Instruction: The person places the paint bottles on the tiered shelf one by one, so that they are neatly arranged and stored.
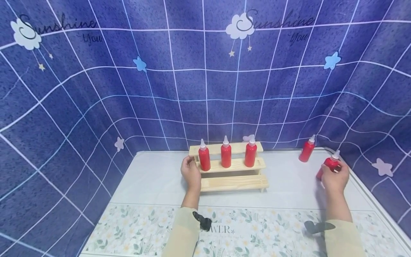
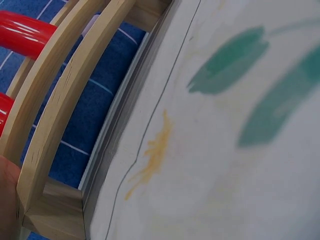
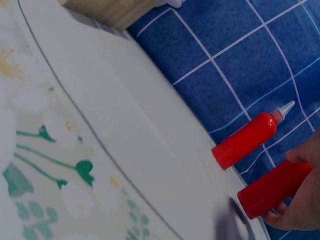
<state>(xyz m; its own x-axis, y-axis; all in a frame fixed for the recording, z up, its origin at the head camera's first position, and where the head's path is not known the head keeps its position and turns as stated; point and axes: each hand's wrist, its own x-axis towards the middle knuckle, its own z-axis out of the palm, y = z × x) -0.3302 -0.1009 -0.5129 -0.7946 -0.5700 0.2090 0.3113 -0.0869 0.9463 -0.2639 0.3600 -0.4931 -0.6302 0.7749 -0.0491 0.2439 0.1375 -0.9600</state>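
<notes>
My left hand (image 1: pixel 191 174) holds the left end of a tiered wooden rack (image 1: pixel 234 182). Three red squeeze bottles with pale pointed nozzles stand on its middle step: a left bottle (image 1: pixel 204 159), a middle bottle (image 1: pixel 226 156) and a right bottle (image 1: pixel 250 155). Over at the table's right side, my right hand (image 1: pixel 335 177) grips another red squeeze bottle (image 3: pixel 272 189) round its body. One more red bottle (image 1: pixel 307 150) stands on the table just behind and left of that hand. In the left wrist view only a bit of the left hand (image 2: pixel 9 200) shows, against the rack's end.
The white table (image 1: pixel 289 192) carries a flowered cloth strip (image 1: pixel 257 232) along its front. Blue grid-patterned curtain (image 1: pixel 218 82) rises behind the table and on both sides. The rack's front step (image 1: pixel 234 181) bears no bottles.
</notes>
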